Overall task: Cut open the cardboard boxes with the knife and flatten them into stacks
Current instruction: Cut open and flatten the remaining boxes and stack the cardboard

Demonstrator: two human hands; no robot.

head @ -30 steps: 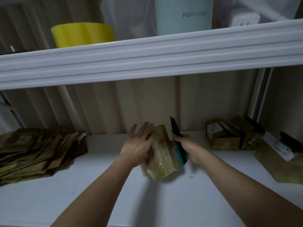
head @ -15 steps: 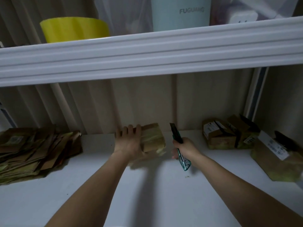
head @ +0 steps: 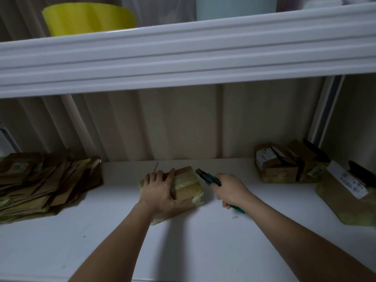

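A small taped cardboard box (head: 188, 185) lies flat on the white shelf (head: 203, 241) in the middle. My left hand (head: 157, 189) presses down on its left half with fingers spread over the top. My right hand (head: 228, 189) grips a green utility knife (head: 207, 178); the blade tip points up and left, just off the box's right top corner. A stack of flattened cardboard (head: 40, 184) sits at the left.
Taped boxes with labels (head: 284, 162) stand at the back right, and a larger box (head: 345, 192) lies near the right edge. An upper white shelf (head: 183, 47) overhangs, carrying a yellow tape roll (head: 87, 18). A corrugated wall closes the back.
The box went from held tilted in the air to lying flat on the shelf under my left hand. My right hand brought the knife over beside the box's right corner.
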